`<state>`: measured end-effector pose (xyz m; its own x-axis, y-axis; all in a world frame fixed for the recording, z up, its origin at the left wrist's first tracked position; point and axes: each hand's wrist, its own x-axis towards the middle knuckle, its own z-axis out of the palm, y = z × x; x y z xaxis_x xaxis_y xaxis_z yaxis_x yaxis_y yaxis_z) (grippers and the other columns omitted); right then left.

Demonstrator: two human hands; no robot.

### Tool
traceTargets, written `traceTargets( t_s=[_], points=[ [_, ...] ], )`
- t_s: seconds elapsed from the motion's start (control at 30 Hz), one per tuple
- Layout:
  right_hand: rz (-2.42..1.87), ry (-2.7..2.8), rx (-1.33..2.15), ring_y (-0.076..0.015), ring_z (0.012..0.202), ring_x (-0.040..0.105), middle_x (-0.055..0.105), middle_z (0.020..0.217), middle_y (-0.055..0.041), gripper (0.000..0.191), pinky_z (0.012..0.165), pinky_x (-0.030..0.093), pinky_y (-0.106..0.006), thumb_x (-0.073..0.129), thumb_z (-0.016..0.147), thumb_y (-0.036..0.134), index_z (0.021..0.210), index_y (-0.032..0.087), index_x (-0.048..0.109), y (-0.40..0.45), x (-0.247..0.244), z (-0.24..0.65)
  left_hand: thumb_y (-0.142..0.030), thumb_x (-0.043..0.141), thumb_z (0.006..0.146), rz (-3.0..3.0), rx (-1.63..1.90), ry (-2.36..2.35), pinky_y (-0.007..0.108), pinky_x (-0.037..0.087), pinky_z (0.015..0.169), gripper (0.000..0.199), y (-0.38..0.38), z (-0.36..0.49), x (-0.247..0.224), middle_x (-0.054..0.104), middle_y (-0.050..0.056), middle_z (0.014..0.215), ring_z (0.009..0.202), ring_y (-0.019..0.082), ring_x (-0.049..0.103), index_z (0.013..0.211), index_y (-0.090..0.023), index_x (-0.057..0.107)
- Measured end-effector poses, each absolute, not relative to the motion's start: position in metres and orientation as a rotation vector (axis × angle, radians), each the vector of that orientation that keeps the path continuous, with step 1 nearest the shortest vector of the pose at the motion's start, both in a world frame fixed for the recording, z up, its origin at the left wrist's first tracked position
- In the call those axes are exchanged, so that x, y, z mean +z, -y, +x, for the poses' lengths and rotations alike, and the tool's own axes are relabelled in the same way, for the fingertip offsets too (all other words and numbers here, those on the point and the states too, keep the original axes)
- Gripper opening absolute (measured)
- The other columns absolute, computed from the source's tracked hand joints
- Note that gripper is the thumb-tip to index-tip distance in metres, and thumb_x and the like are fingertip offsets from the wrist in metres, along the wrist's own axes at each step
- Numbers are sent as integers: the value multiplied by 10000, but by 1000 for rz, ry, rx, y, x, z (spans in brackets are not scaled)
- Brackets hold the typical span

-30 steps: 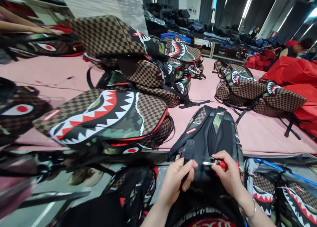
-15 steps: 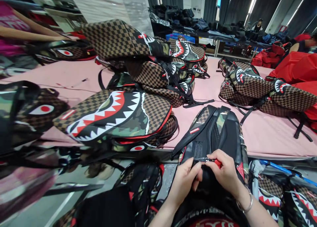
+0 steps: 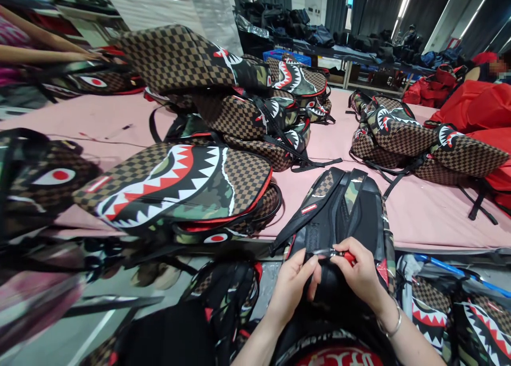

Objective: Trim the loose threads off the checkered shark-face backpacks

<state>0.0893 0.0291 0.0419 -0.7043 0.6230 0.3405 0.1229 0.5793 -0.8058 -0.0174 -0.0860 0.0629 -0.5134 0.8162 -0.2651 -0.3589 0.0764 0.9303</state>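
Observation:
A black-backed backpack [image 3: 369,217] with camouflage sides leans against the front edge of the pink table, its shoulder straps facing up. My right hand [image 3: 359,273] is closed on a small red-handled tool [image 3: 348,257], whose shiny metal tip points left. Opposite it, my left hand [image 3: 293,283] is closed, thumb and forefinger pinched close to that tip. What lies between those fingers is too small to make out. Both hands are over the lower part of the backpack's back panel.
Checkered shark-mouth backpacks lie left [image 3: 179,187], in a stack [image 3: 175,57] and at right [image 3: 415,134] on the pink table [image 3: 319,142]. More bags [image 3: 429,315] stand below, beside a blue bar [image 3: 455,273]. Another person's arms [image 3: 51,51] reach over a backpack at far left.
The view has shifted slightly, so the bags sit a little further left. Both hands stay together at the same spot on the backpack, with the red-handled tool still held.

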Motion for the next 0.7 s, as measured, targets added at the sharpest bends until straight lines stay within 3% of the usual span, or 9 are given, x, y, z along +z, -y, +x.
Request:
traceTargets(
  t_s=[0.17, 0.3, 0.4, 0.5, 0.63, 0.7],
  points=[
    [-651, 2141, 1087, -130, 658, 572, 610, 719, -13, 56, 608, 454, -236, 572, 794, 238, 776, 185, 574, -27, 39, 88, -395, 539, 757, 450, 1611, -1424, 179, 255, 355, 249, 86, -18, 59, 470, -68, 482, 334, 48, 337, 783, -148, 520],
    [-616, 2188, 1021, -130, 662, 572, 618, 752, -19, 80, 604, 455, -233, 586, 781, 238, 839, 182, 591, -26, 42, 87, -405, 536, 758, 499, 1564, -1448, 180, 263, 351, 259, 84, -18, 53, 483, -60, 481, 322, 47, 361, 740, -147, 516],
    [-543, 2209, 1007, -132, 658, 573, 619, 717, -19, 58, 630, 459, -241, 575, 786, 234, 773, 185, 602, -29, 43, 87, -409, 556, 751, 492, 1556, -1416, 172, 252, 341, 265, 85, -19, 51, 501, -52, 489, 324, 49, 382, 751, -146, 521],
    [-625, 2038, 1169, -131, 647, 575, 616, 731, -23, 79, 599, 465, -233, 569, 783, 263, 785, 187, 592, -34, 43, 87, -394, 586, 743, 391, 1599, -1171, 159, 215, 311, 252, 88, -22, 50, 457, -75, 451, 287, 32, 309, 795, -155, 523],
    [-616, 1846, 1566, -132, 626, 564, 602, 735, -19, 265, 554, 465, -225, 581, 761, 379, 951, 193, 578, -35, 45, 78, -370, 608, 731, 257, 1512, -637, 145, 131, 272, 232, 88, -22, 46, 331, -109, 413, 244, -2, 136, 725, -166, 498],
    [-581, 1825, 1746, -131, 598, 549, 571, 661, -5, 300, 535, 456, -224, 610, 732, 428, 903, 182, 589, -33, 46, 72, -350, 616, 728, 244, 1420, -546, 140, 128, 275, 226, 85, -17, 44, 349, -103, 438, 245, -14, 141, 716, -157, 500]
  ],
)
